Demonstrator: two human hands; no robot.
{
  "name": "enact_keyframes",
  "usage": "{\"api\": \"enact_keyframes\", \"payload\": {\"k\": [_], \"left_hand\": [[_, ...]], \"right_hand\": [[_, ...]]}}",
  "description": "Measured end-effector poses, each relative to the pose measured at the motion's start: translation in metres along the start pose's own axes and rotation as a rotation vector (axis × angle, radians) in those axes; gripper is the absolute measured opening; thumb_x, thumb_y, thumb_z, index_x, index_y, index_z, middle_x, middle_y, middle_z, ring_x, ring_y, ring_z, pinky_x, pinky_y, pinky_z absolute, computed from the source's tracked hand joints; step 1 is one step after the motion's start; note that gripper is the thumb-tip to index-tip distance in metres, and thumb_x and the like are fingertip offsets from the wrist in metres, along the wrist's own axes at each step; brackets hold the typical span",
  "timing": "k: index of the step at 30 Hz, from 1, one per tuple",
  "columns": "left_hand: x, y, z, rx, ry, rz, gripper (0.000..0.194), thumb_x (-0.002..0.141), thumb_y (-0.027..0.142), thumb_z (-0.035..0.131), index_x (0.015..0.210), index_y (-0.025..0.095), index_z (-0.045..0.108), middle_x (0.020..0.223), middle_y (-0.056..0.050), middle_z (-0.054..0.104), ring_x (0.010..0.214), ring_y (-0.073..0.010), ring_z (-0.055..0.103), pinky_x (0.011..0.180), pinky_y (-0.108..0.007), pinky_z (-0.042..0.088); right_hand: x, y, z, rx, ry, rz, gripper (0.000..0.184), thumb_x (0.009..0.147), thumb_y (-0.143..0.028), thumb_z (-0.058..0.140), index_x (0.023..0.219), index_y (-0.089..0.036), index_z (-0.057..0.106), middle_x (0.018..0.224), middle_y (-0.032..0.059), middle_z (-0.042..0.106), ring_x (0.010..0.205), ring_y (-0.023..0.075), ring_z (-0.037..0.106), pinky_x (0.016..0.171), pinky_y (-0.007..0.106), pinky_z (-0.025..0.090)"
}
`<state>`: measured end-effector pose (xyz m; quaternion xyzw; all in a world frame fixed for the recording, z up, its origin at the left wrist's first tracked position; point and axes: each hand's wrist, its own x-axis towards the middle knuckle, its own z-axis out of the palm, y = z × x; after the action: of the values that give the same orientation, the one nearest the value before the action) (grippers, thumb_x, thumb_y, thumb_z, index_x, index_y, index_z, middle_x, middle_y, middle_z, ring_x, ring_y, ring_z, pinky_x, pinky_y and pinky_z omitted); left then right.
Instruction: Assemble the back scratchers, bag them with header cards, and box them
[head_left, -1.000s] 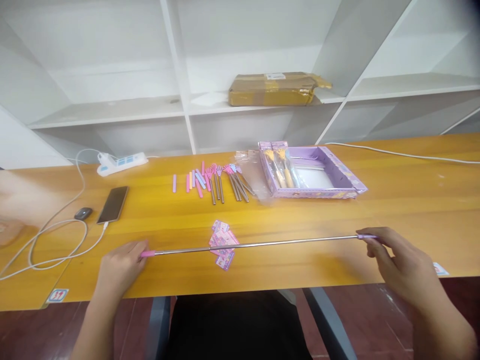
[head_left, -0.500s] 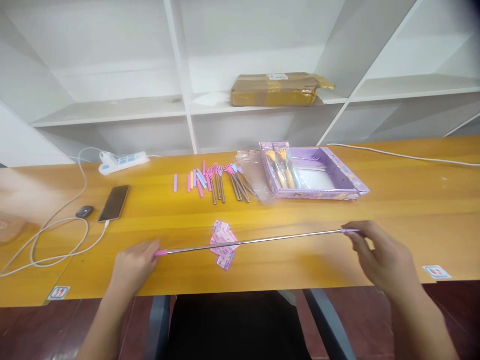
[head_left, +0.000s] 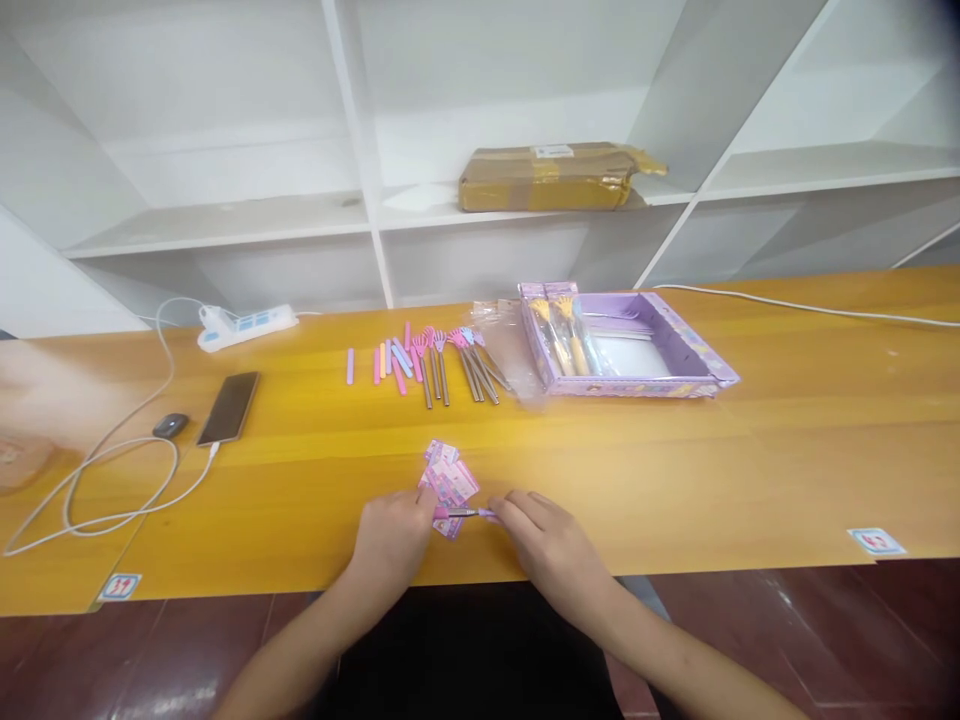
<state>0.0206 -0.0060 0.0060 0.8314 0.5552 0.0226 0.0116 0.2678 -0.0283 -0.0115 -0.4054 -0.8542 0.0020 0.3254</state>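
Between my two hands is a telescopic back scratcher (head_left: 462,513), collapsed to a short metal rod. My left hand (head_left: 394,540) is closed on its pink handle end. The fingers of my right hand (head_left: 546,545) pinch the purple end, whose shape is mostly hidden. Just behind the rod lie pink printed cards (head_left: 451,477), fanned over each other on the table. Farther back are metal back scratcher rods (head_left: 441,378) with pink and blue claw heads. Left of them lie several loose pink, purple, blue and orange handle sleeves (head_left: 400,365).
A purple display box (head_left: 652,385) holds packaged back scratchers (head_left: 574,345), with clear plastic bags (head_left: 517,350) beside it. On the left are a phone (head_left: 229,408), cables and a power strip (head_left: 251,326). A taped cardboard box (head_left: 544,180) sits on the shelf.
My hands have come together from far apart, and the long extended rod between them has slid down to a short length. The things on the table have stayed put.
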Motion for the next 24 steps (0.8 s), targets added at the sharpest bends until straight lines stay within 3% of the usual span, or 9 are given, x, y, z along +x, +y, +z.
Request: {"api": "enact_keyframes", "payload": {"k": [7, 15, 24], "left_hand": [[0.007, -0.004, 0.006, 0.024, -0.119, -0.012, 0.026, 0.109, 0.026, 0.054, 0.098, 0.018, 0.075, 0.083, -0.013, 0.081, 0.073, -0.0263, 0.077, 0.060, -0.030, 0.044], [0.008, -0.008, 0.016, -0.032, -0.106, -0.021, 0.024, 0.108, 0.030, 0.057, 0.098, 0.019, 0.075, 0.088, -0.012, 0.082, 0.078, -0.0246, 0.078, 0.064, -0.028, 0.046], [0.012, -0.012, 0.010, -0.031, -0.167, -0.023, 0.023, 0.109, 0.032, 0.057, 0.103, 0.020, 0.075, 0.094, -0.011, 0.084, 0.082, -0.0252, 0.079, 0.065, -0.028, 0.045]], "right_hand": [[-0.006, 0.016, 0.024, 0.020, -0.013, 0.040, 0.016, 0.114, -0.017, 0.049, 0.108, -0.022, 0.063, 0.083, 0.0023, 0.066, 0.069, 0.0187, 0.062, 0.065, 0.031, 0.048], [-0.004, 0.021, 0.025, 0.027, -0.036, 0.014, 0.021, 0.114, -0.020, 0.054, 0.093, -0.022, 0.058, 0.082, 0.0020, 0.067, 0.069, 0.0176, 0.061, 0.068, 0.029, 0.045], [0.000, 0.025, 0.025, 0.102, -0.077, 0.029, 0.014, 0.112, -0.020, 0.057, 0.100, -0.022, 0.061, 0.086, 0.0026, 0.070, 0.074, 0.0180, 0.066, 0.071, 0.028, 0.047]]}}
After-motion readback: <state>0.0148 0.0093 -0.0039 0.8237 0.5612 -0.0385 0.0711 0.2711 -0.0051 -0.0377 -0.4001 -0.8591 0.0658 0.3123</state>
